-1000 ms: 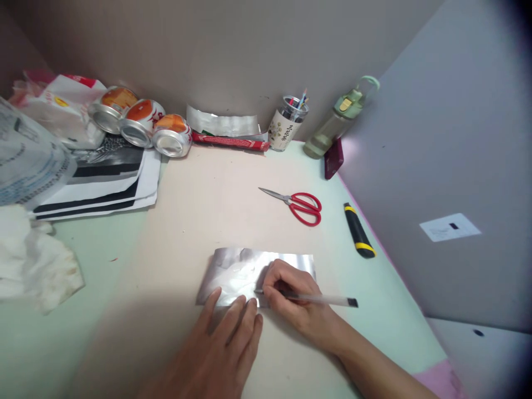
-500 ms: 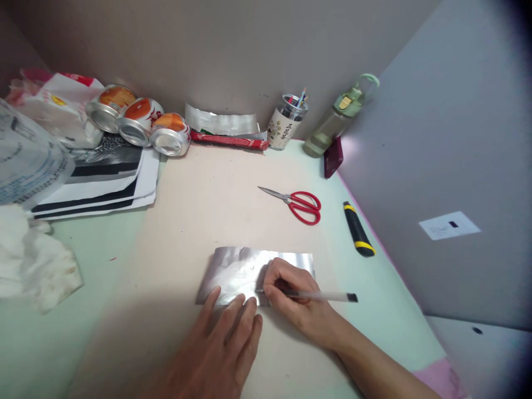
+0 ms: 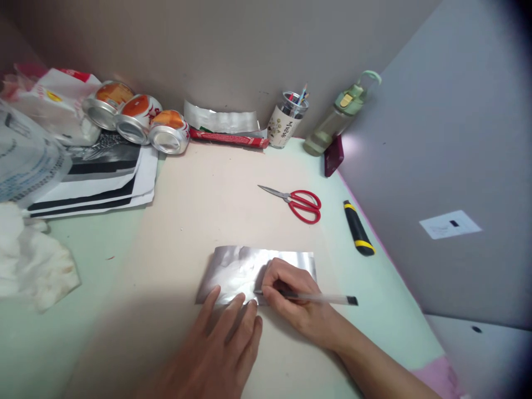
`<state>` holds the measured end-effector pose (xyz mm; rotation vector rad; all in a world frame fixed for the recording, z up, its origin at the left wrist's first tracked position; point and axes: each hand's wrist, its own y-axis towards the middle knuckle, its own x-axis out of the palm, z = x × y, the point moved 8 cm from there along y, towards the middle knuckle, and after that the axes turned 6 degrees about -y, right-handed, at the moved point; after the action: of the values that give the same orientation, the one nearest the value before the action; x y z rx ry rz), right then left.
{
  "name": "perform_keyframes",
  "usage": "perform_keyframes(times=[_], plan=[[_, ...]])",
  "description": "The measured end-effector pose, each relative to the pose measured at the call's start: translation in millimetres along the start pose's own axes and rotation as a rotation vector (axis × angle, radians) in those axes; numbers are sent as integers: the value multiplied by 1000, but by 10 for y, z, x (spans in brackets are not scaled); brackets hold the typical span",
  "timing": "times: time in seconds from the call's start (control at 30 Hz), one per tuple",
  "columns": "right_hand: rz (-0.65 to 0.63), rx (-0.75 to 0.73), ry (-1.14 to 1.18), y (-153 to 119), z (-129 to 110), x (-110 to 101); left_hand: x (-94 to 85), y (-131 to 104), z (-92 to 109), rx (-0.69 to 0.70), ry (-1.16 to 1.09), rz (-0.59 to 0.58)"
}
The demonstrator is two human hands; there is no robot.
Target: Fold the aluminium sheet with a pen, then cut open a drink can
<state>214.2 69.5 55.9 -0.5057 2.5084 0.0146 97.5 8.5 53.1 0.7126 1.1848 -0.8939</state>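
While the left hand (image 3: pixel 220 346) lies with its fingers spread and fingertips along the near edge of a silvery metal sheet (image 3: pixel 233 266), the right hand (image 3: pixel 295 293) pinches a pen (image 3: pixel 328 300) between thumb and fingers, its tip on the sheet and its dark end slanting off to the right. The sheet lies flat on the tabletop (image 3: pixel 208 188), directly in front of the person, partly covered by the right hand. At the back, a clear jar (image 3: pixel 281 126) with a printed paper label holds several upright pens and pencils (image 3: pixel 302 97), their ends poking above its rim. To its right a green translucent bottle (image 3: pixel 330 126) leans, its lid shut and carry loop raised; how much it holds is hard to tell. Three orange and white cans (image 3: pixel 169 133) rest on their sides at the back left, silver ends toward the camera, next to a white and red bag (image 3: pixel 68 105) whose contents cannot be made out. A clear printed bag (image 3: pixel 25 160) overlaps some printed sheets (image 3: pixel 103 188) at the far left, its contents likewise unclear. Between cans and jar lie curved cut metal pieces (image 3: pixel 224 122). Red-handled scissors (image 3: pixel 305 206) rest beyond the metal sheet, with a black and yellow cutter (image 3: pixel 358 230) to their right.
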Motion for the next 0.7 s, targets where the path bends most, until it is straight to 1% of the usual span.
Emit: perform_keyframes(times=[0.13,0.33,0.57,0.7], plan=[[8,-23,-11,-5,-15,-11,-8,-15,5,-2,-3,-10],[19,-7,1,-21,0,-12,-5,-32,-2,-6,-10,-9],[-13,-30,-4,-5,-19,-3,10,-12,-7,-18,-58,-44],[-13,-35,-15,3,-41,-21,40,-20,1,-17,-74,-82]])
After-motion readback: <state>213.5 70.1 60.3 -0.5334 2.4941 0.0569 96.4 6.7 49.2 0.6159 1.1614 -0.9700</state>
